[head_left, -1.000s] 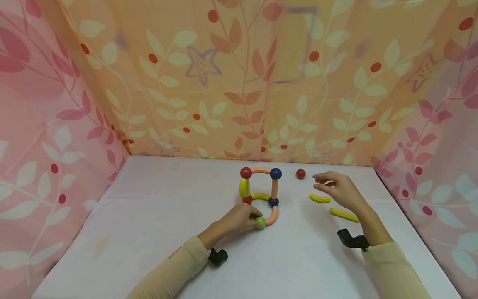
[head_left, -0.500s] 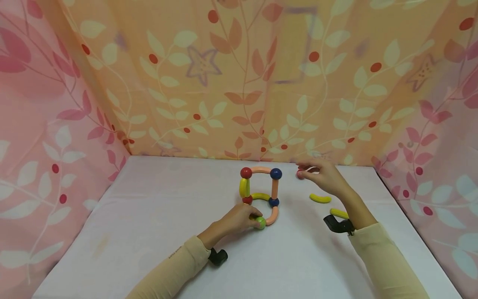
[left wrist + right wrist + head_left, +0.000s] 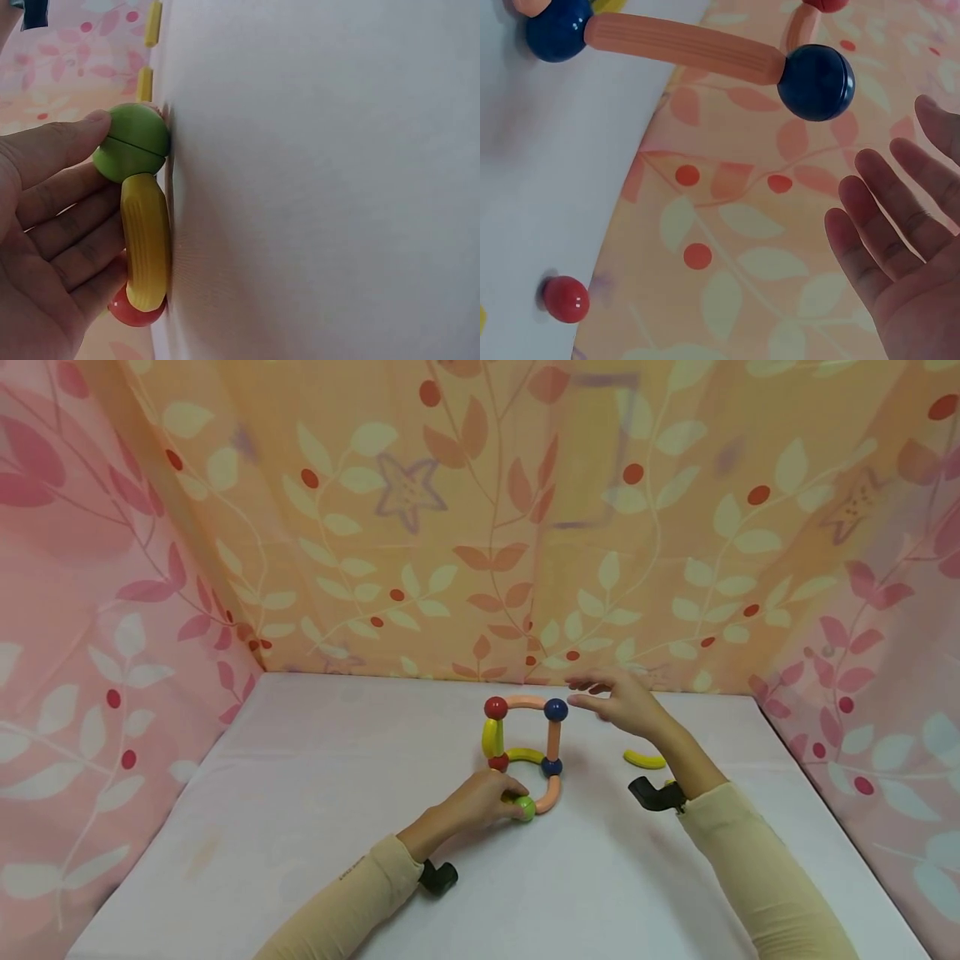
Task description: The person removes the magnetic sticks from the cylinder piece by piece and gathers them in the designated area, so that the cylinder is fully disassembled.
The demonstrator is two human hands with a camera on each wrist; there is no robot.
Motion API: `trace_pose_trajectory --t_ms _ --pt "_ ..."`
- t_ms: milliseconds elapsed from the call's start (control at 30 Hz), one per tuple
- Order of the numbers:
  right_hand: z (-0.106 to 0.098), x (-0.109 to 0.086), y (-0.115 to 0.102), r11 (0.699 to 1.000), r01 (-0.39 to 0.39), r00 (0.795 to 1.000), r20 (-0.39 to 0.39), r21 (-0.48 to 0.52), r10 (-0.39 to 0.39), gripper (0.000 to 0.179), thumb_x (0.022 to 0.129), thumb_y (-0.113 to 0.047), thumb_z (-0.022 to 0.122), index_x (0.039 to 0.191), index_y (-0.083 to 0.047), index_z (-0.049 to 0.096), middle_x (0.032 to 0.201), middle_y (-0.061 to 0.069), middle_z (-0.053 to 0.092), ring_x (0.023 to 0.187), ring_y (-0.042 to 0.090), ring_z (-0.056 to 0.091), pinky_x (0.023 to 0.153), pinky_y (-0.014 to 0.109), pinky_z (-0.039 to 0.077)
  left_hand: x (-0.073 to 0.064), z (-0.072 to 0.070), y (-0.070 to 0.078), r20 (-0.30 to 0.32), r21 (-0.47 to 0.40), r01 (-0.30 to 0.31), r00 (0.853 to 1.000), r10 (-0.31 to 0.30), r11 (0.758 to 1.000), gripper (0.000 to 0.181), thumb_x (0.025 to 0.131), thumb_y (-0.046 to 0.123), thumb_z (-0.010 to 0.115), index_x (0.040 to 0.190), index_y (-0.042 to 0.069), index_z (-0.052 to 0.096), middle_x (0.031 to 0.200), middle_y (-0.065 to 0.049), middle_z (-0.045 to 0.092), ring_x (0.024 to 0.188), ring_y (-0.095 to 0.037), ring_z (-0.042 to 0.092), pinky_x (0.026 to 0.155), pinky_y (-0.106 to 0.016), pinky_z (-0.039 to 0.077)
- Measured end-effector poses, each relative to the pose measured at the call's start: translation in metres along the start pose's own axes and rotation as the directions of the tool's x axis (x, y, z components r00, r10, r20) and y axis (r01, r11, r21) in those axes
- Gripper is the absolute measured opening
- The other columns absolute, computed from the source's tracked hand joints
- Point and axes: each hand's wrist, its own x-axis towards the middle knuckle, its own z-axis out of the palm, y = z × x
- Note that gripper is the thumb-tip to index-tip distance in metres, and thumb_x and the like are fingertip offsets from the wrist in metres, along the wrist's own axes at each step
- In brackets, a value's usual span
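Seamed green ball (image 3: 132,144) touching curved yellow rod (image 3: 146,244), glossy blue ball (image 3: 556,709) atop upright peach rod (image 3: 553,742)

The right hand (image 3: 628,703) now sits farther left, its straightened fingers away from the loose red ball (image 3: 566,299) and near the upper blue ball (image 3: 556,709), its forearm (image 3: 692,760) mostly hiding the straight yellow stick (image 3: 669,782).

Can read no word, brand or number; can only spot a short dark line of lettering (image 3: 352,867) on the left sleeve (image 3: 339,902), near the cuff (image 3: 400,860), too small to decipher
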Motion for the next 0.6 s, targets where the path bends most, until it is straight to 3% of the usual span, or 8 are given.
trace_pose_trajectory --t_ms 200,400,600 --pt "0.007 0.011 -0.006 0.996 0.086 0.996 0.005 0.009 -0.086 0.038 0.09 -0.023 0.07 0.123 -0.004 0.065 0.119 0.017 0.068 0.109 0.034 0.061 0.097 0.051 0.05 0.0 -0.001 0.001 0.005 -0.005 0.003 1.0 -0.003 1.0 0.036 0.084 0.03 0.077 0.114 0.012 0.073 0.107 0.003 0.074 0.096 -0.004 0.064 0.087 -0.021 0.053" --pt "0.017 0.021 -0.014 0.992 0.128 0.991 0.03 -0.002 -0.128 0.037 0.09 -0.025 0.07 0.123 -0.009 0.067 0.119 0.015 0.067 0.11 0.032 0.06 0.097 0.05 0.05 0.001 0.0 0.0 0.011 0.001 -0.004 1.0 0.004 1.0 0.036 0.084 0.029 0.076 0.115 0.011 0.073 0.107 0.002 0.074 0.097 -0.006 0.064 0.087 -0.021 0.052" --pt "0.027 0.032 -0.025 0.985 0.172 0.983 0.067 -0.005 -0.171 0.035 0.089 -0.022 0.071 0.12 -0.006 0.067 0.116 0.014 0.067 0.109 0.033 0.06 0.096 0.051 0.049 0.001 0.0 -0.001 0.006 0.009 -0.017 1.0 0.017 1.0 0.035 0.084 0.029 0.076 0.114 0.011 0.073 0.106 0.002 0.075 0.096 -0.005 0.064 0.086 -0.02 0.052"
